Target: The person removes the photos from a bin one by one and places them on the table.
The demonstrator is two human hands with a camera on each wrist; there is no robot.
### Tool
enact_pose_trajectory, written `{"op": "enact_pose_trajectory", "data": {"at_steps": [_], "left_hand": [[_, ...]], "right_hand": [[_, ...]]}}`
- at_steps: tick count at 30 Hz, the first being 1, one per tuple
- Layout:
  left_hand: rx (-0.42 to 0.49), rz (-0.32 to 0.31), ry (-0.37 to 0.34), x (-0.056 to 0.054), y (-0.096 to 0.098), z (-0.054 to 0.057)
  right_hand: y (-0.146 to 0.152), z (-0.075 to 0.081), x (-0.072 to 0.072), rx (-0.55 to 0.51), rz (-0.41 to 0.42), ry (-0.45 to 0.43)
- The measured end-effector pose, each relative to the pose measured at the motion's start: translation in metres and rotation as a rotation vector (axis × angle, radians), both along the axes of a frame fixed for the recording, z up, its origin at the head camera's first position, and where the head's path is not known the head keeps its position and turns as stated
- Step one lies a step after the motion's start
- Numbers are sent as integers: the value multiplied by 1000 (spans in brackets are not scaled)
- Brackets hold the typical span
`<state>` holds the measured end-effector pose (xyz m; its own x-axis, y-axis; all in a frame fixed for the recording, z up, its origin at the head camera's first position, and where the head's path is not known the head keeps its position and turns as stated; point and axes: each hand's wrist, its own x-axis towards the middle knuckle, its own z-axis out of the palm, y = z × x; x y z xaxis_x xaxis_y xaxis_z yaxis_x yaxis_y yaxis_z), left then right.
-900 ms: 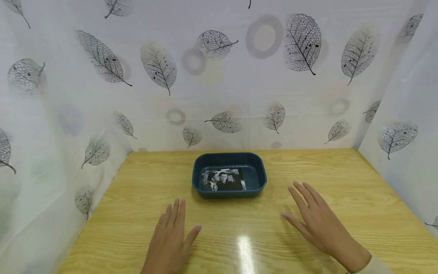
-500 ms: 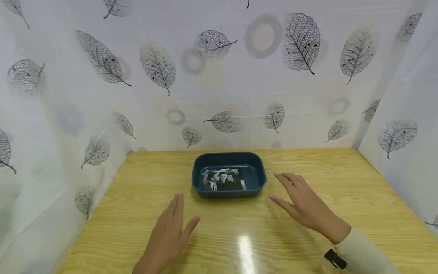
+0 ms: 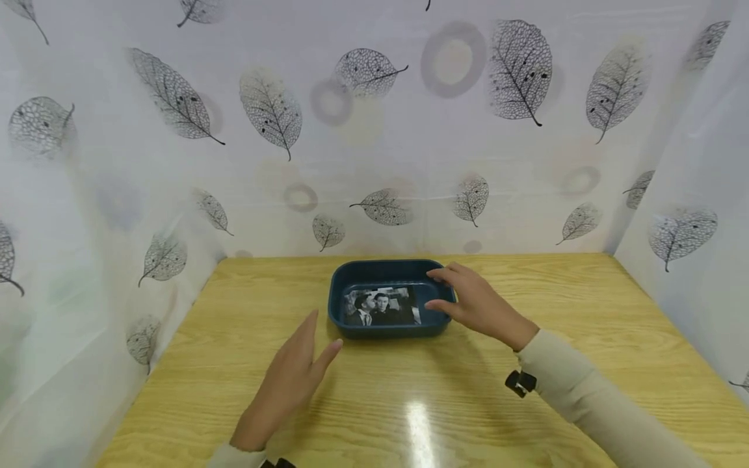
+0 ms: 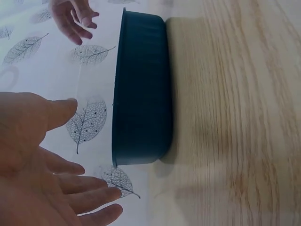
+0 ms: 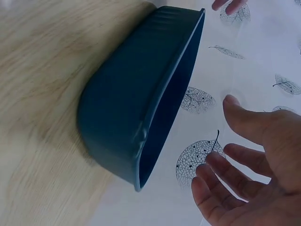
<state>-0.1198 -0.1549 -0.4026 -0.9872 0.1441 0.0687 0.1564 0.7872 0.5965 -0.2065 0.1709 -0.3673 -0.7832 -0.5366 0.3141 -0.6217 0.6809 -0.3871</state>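
A dark blue rectangular dish (image 3: 392,331) with rounded corners stands toward the back of the table. Flat on its floor, left of centre, lies a black-and-white photo (image 3: 383,307) of two people. My right hand (image 3: 476,302) is above the dish's right end, thumb and fingers spread apart and holding nothing; the right wrist view shows it a little higher than the rim. Left of the dish and nearer to me, my left hand (image 3: 289,374) hovers with thumb and fingers apart, empty too. In the left wrist view the dish (image 4: 141,89) shows its outer side wall.
The wood-grain table (image 3: 380,403) has a bright light reflection near its front. White curtains (image 3: 398,143) printed with leaves close off the back and both sides. Each sleeve carries a small dark device on its underside, such as the right one (image 3: 520,383).
My right hand has moved left and forward, from beside the dish to over its right end. My left hand has shifted slightly forward, toward the dish's left end. Dish and photo have stayed put.
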Motion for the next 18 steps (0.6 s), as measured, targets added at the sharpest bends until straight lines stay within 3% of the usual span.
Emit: {"op": "enact_pose_trajectory", "data": {"at_steps": [7, 18], "left_hand": [[87, 46, -68, -22, 2, -3], [164, 114, -96, -42, 6, -9]], "right_hand": [[-28, 3, -28, 74, -21, -136], [-57, -25, -58, 214, -43, -297]]}}
